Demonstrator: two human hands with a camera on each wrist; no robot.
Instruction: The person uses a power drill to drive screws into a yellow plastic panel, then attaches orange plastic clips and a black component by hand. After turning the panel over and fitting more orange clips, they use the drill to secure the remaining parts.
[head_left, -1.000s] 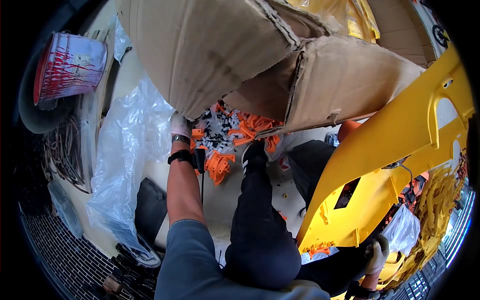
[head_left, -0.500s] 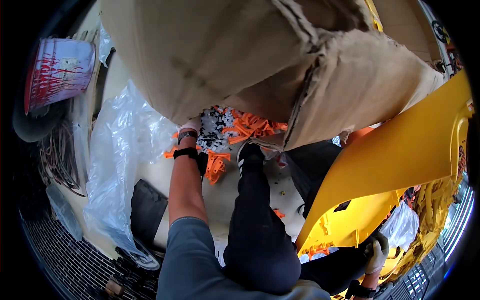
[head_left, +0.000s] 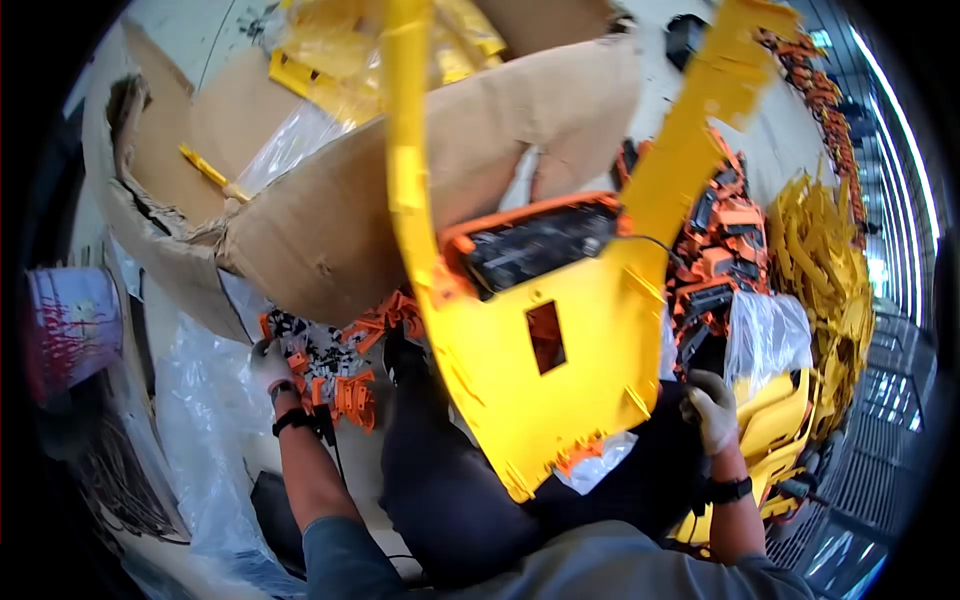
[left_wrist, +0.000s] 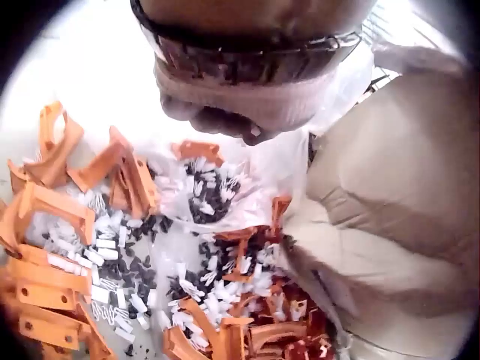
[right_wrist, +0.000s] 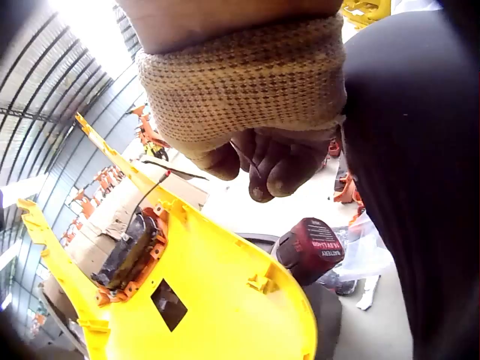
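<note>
My left hand, in a light glove with bare fingertips, is down at a heap of small white and black clips on clear plastic. In the left wrist view its fingers are curled above the clips; I cannot tell whether they pinch any. Orange brackets lie around the heap. My right hand, also gloved, hangs beside my right thigh, its fingers loosely curled with nothing seen in them. A large yellow panel leans over my legs, with a black unit in an orange frame fixed to it.
A cardboard box with yellow parts stands ahead. Plastic sheeting and a red-splashed bucket are at the left. Yellow parts and orange parts are heaped at the right. Beside the panel is a red-and-black battery.
The head view has swung to the right, so the box, clips and yellow panel appear further left. My left hand stays by the clips, and my right hand stays by my thigh.
</note>
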